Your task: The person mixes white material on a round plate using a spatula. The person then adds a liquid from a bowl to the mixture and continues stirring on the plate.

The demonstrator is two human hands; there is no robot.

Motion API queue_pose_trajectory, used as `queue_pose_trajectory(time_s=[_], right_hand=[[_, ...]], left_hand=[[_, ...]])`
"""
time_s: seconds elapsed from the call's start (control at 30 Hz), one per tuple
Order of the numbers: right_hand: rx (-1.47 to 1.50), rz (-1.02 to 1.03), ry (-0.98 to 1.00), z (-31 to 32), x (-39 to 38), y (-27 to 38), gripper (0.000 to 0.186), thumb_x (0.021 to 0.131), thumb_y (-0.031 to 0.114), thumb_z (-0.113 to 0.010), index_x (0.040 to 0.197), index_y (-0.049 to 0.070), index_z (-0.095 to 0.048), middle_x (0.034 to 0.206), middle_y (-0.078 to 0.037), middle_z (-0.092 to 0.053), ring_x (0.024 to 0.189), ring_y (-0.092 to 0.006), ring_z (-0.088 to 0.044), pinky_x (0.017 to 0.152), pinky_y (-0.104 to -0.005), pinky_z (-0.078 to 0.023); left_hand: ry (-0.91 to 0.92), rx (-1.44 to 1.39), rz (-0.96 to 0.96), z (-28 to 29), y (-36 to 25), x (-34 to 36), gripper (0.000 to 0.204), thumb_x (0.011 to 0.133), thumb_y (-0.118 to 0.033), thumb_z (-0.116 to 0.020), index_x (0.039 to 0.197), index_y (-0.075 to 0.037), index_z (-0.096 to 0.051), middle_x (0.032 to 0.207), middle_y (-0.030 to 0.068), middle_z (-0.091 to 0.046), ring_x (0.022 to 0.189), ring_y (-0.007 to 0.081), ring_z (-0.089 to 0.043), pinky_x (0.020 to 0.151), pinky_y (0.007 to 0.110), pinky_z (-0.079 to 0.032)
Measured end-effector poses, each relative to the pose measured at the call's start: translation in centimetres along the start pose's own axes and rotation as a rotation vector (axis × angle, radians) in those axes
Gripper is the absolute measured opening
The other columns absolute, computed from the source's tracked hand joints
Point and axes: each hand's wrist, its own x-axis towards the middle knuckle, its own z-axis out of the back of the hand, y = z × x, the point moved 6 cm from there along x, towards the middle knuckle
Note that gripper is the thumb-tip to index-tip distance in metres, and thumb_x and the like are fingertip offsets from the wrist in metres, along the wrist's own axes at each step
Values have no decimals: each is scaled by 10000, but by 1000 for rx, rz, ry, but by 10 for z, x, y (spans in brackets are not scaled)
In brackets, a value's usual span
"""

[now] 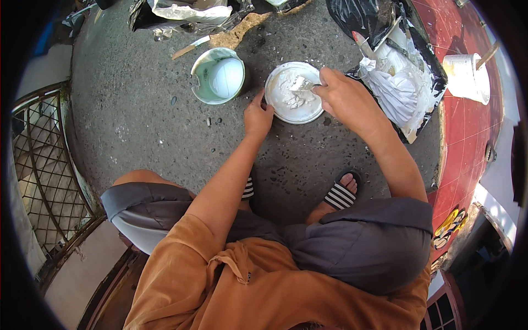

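Observation:
A round white tub (pixel 274 111) stands on the concrete in front of me, with thick white paste (pixel 290 94) inside. At its left side, my left hand (pixel 258 116) grips the wall and rim, steadying it. My right hand (pixel 342 98) reaches over the right rim, closed round a small putty knife (pixel 301 84). Its metal blade dips into the paste, while the fingers hide most of the handle. Just left of the tub is a pale green bucket (pixel 201 92) with a broken rim and whitish liquid at the bottom.
A wooden-handled knife-like tool (pixel 190 47) lies beyond the bucket. Black plastic with a crumpled white sack (pixel 397 93) lies at right, near a red tiled step (pixel 467 132) holding a white pail (pixel 462 80). Yellow-strapped sandals (pixel 450 226) sit lower right; a metal grille (pixel 47 170) is left.

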Motion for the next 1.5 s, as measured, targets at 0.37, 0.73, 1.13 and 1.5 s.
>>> queue_pose_trajectory(time_s=[0.37,0.73,1.13,1.5], right_hand=[[8,8,-15,0,-4,9,99,819,33,-611,845,-13,-695,1013,-145,-579,988,-297,-631,836,-420,-554],[7,54,-45,-14,-12,7,173,810,34,-680,979,4,-706,991,-124,-559,953,-292,-628,789,-403,-547],[370,-193,-213,-30,-51,-22,244,818,56,-744,1058,23,-725,954,-124,-581,853,-309,-642,754,-382,-516],[834,-674,-197,-71,-96,-89,266,928,201,-705,1116,16,-734,883,-74,-657,677,-150,-611,635,-285,-481]], left_hand=[[-25,2,-23,-2,5,2,571,823,-132,-659,1390,-111,-598,872,146,-702,818,305,-682,827,423,-545],[-12,-11,18,-4,7,3,585,807,-136,-670,1386,-100,-598,888,149,-708,836,305,-686,835,427,-542],[-126,-78,84,-5,17,6,328,813,-101,-707,1103,45,-659,823,98,-713,661,171,-680,627,308,-558],[-30,-325,261,-2,15,9,267,793,-90,-708,1018,45,-662,807,100,-714,617,171,-702,550,304,-555]])
